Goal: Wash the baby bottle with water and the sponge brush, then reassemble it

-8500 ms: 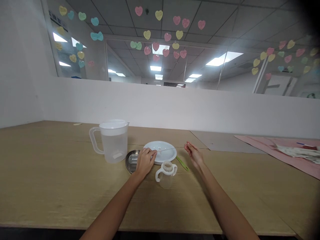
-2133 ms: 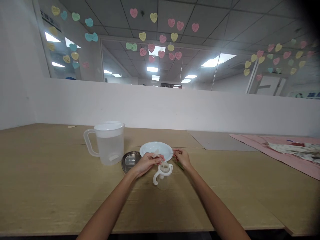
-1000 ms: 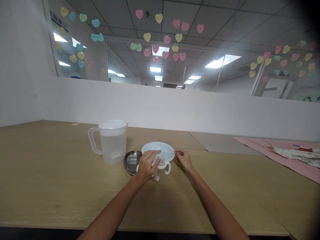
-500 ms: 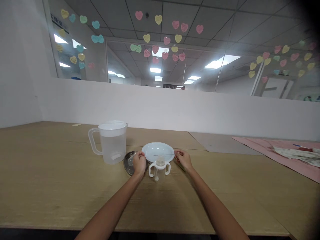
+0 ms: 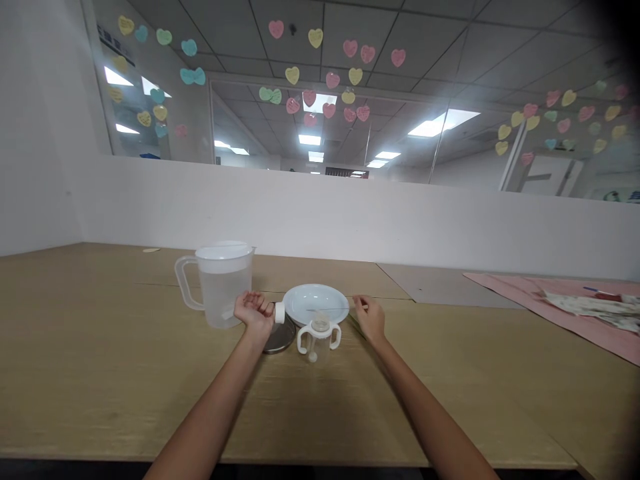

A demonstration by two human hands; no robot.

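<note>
A small white two-handled baby cup (image 5: 319, 336) stands on the wooden table (image 5: 100, 373) in front of a white plate (image 5: 316, 303). My left hand (image 5: 255, 311) is turned palm up over a round metal dish (image 5: 280, 337), fingers curled round a small white cap-like piece (image 5: 279, 313) that sticks out to the right. My right hand (image 5: 369, 318) rests on the table just right of the plate, fingers bent near a thin rod (image 5: 320, 310) lying across the plate; whether it grips it is unclear. A clear plastic jug (image 5: 220, 283) stands to the left.
A low white partition wall (image 5: 320, 213) runs along the back of the table. A pink cloth (image 5: 560, 303) with a patterned fabric and a pen lies at the far right. A grey mat (image 5: 440, 283) sits behind my right hand.
My left hand has left the cup, gone to the metal dish and lifted a small white piece from it, turning palm up. My right hand stays beside the plate.
</note>
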